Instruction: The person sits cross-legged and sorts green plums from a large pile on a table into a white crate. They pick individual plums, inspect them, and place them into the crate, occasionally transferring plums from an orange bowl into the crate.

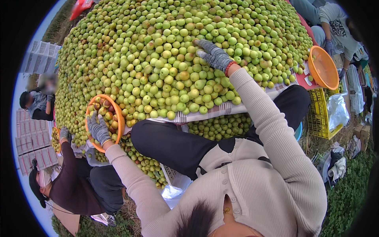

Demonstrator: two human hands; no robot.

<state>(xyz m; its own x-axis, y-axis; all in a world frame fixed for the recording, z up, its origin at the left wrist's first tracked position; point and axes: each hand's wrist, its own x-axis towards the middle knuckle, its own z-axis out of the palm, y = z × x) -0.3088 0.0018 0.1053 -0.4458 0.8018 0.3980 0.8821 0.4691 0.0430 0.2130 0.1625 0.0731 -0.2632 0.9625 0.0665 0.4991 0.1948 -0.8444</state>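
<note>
A large heap of green jujube-like fruits point(165, 71), some with brown patches, fills the upper middle. My right hand point(214, 56), in a grey knit glove with a red bead bracelet at the wrist, reaches onto the heap, its fingertips at a brownish fruit point(196, 42); whether it grips that fruit cannot be told. At the heap's near left edge stands an orange plastic basket point(120, 118) of browner fruits. My left hand point(99, 129), gloved alike, rests over the fruits inside this basket; its palm is hidden.
A co-worker point(74, 183) sits at left beside another orange basket point(56, 139). Another person point(37, 102) is farther left, and one point(337, 29) is at upper right. An orange basket point(324, 68) and a yellow crate point(318, 114) stand at right. More fruits point(220, 127) lie under the cloth-covered edge.
</note>
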